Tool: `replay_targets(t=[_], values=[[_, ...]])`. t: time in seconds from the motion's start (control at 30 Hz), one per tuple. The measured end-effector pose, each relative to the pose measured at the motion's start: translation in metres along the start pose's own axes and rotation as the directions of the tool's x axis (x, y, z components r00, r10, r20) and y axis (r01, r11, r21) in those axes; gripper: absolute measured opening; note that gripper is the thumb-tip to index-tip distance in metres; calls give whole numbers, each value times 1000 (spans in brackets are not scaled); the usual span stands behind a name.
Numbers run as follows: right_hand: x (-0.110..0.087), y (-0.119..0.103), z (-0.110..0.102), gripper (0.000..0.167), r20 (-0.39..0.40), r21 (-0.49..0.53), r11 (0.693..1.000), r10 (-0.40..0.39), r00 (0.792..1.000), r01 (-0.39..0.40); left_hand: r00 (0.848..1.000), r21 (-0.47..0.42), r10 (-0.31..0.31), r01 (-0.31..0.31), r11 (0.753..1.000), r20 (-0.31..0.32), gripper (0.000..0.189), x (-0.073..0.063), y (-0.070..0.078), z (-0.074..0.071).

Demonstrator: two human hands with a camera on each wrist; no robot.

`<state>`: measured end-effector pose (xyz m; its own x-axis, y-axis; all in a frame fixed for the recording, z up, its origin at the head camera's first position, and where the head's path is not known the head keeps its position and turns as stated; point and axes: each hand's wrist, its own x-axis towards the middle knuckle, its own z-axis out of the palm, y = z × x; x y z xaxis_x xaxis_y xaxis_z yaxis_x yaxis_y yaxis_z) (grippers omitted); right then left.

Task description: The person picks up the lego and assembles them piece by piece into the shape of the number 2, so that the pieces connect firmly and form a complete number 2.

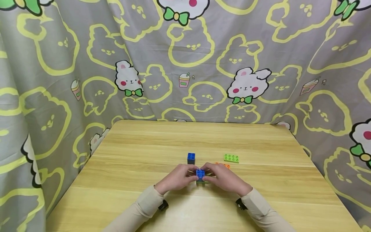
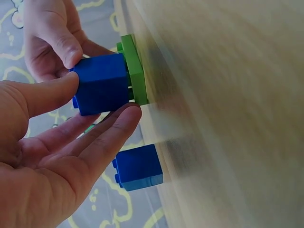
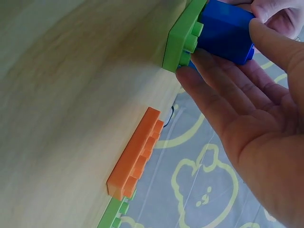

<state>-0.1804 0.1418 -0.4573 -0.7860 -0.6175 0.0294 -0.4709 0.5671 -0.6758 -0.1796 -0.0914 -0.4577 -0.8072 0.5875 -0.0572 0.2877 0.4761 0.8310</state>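
Both hands meet around a blue building brick [image 1: 200, 174] near the middle of the table. My left hand [image 1: 178, 178] pinches it from the left, thumb on the near side and fingers along the far side. From the right, my right hand [image 1: 224, 179] holds the same brick between thumb and fingers. Under the brick is a flat green brick [image 2: 136, 71], with some studs uncovered on the right in the right wrist view. The blue brick stands over its other end; in the left wrist view a narrow gap shows between the two.
A second blue brick [image 1: 191, 158] stands just beyond my left hand. An orange flat brick [image 3: 133, 154] lies beyond my right hand, partly hidden in the head view. Farther back is a light green flat brick [image 1: 231, 158]. A patterned curtain [image 1: 197, 64] hangs behind the wooden table [image 1: 139, 145].
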Motion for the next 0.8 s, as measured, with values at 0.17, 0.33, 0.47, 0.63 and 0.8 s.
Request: replay_targets(t=[0.17, 0.33, 0.47, 0.63, 0.8], values=[[-1, -1, 0, 25, -4, 8, 1000, -1, 1000, 1, 1000, 9, 3, -3, 1000, 4, 29, 0, 0, 0], [0, 0, 1, 24, -11, 10, 1000, -12, 1000, 12, 1000, 19, -1, 1, 1000, 5, 30, 0, 1, 0], [0, 0, 1, 24, -7, 20, 1000, -14, 1000, 14, 1000, 22, -5, 5, 1000, 3, 29, 0, 1, -1], [1, 2, 2, 24, -2, 19, 1000, -9, 1000, 9, 1000, 49, 6, -6, 999, -7, 28, -1, 1, -1], [1, 2, 2, 25, 2, 16, 1000, -9, 1000, 9, 1000, 80, 7, -5, 997, -15, 29, -1, 1, -1]])
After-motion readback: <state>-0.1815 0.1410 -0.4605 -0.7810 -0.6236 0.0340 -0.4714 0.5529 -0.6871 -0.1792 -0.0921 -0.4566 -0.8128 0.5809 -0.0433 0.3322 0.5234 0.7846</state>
